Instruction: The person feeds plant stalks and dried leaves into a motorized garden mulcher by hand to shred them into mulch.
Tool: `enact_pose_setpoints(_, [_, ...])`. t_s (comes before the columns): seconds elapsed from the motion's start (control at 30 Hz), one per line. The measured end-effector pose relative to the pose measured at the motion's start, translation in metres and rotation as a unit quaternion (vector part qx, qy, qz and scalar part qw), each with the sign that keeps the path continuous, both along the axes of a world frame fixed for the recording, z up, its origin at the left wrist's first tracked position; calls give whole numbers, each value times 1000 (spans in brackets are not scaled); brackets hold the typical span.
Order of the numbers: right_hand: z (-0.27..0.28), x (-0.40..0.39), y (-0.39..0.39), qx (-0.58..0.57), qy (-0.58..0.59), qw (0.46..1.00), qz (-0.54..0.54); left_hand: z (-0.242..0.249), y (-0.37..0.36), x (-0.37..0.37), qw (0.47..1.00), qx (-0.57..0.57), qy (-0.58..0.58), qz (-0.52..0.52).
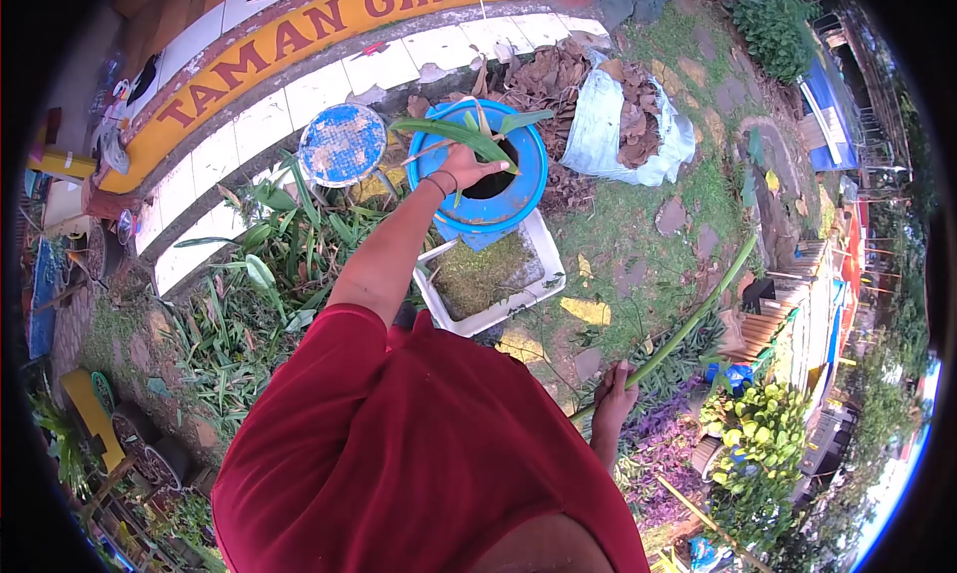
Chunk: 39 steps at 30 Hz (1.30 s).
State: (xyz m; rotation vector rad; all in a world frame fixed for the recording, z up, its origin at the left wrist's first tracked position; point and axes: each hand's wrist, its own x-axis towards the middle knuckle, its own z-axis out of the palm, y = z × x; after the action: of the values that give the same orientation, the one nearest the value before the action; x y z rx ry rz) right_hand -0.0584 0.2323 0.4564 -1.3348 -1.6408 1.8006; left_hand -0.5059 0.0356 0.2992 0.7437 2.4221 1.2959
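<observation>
My left hand [467, 164] reaches over the opening of a blue plastic drum [531, 196]. Its fingers are closed around long green leaves [454, 135], partly covered by them, and a thin brown stem sticks out beside it. Low on the right, my right hand [613, 402] is wrapped around a long, thick green stalk [698, 317] that slants up and away from me. Beside the drum is a round blue-and-white lid-like disc [342, 144]. In front of the drum sits a white square tub [550, 286] with mossy green matter inside.
A torn pale sack [590, 135] of dry brown leaves [638, 135] lies right of the drum. Cut green leaves [254, 314] cover the ground at left. A tiled ledge [319, 100] with a yellow lettered wall [269, 45] runs behind. Potted plants [763, 429] stand at right.
</observation>
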Motion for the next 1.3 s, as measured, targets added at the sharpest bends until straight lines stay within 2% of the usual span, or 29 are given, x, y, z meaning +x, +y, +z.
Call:
enact_pose_setpoints(0.03, [-4, 3, 3, -3, 11, 1000, 2, -13, 2, 0, 1000, 1, 0, 1])
enact_pose_setpoints(0.07, [-6, 4, 4, -6, 21, 1000, 4, -37, 5, -1, 998, -57, 11, 10])
enact_pose_setpoints(0.1, [-5, 3, 3, -7, 22, 1000, 5, -35, 4, 1, 993, -114, 21, 20])
enact_pose_setpoints(0.13, [-2, 1, 2, -7, 22, 1000, 1, -32, -2, 0, 990, -130, -45, -7])
enact_pose_setpoints(0.17, [0, 1, 1, -6, 21, 1000, -3, -28, -5, -3, 991, -129, -45, -8])
enact_pose_setpoints(0.23, [1, 1, 1, -4, 19, 1000, -3, -22, -12, -8, 972, -167, -84, -141])
enact_pose_setpoints(0.27, [2, 1, 2, -2, 17, 1000, -2, -28, -13, -1, 988, -134, -25, -75])
enact_pose_setpoints(0.3, [1, 1, 2, -2, 17, 1000, -1, -27, -15, -3, 988, -133, -24, -74])
enact_pose_setpoints(0.37, [1, 0, 3, 4, 8, 1000, 1, -18, -22, -7, 968, -166, -92, -164])
enact_pose_setpoints(0.43, [2, -2, 3, 10, 0, 1000, 4, -20, -29, -1, 977, -156, -53, -137])
enact_pose_setpoints(0.5, [2, -3, 4, 17, -6, 1000, 7, -19, -34, 0, 983, -74, -115, -122])
enact_pose_setpoints(0.57, [1, -3, 5, 21, -5, 1000, 21, -17, -37, 0, 983, -72, -127, -115])
enact_pose_setpoints(0.63, [2, -6, 2, 20, -4, 1000, 20, -15, -39, 2, 988, -138, -17, -69])
enact_pose_setpoints(0.67, [2, -7, 1, 20, -7, 999, 25, -14, -37, 1, 988, -135, -16, -68])
enact_pose_setpoints(0.73, [4, 6, 0, 15, -4, 999, 33, -16, -30, 12, 978, -203, 28, -21])
enact_pose_setpoints(0.87, [0, 11, -6, 31, -2, 999, 22, 1, 2, 1, 971, -236, -5, 21])
enact_pose_setpoints(0.97, [1, 16, -11, 20, 5, 1000, 2, -30, 23, -10, 955, -289, 31, 61])
enact_pose_setpoints(1.0, [2, 20, -8, 28, 6, 1000, -4, -30, 30, -14, 960, -279, 20, 18])
enact_pose_setpoints(1.23, [-8, 24, -14, -5, -13, 998, -55, -18, 13, -34, 981, -193, -15, 31])
enact_pose_setpoints(1.3, [-18, 21, -3, -10, -4, 999, -51, -13, 2, -38, 984, -175, 1, -29])
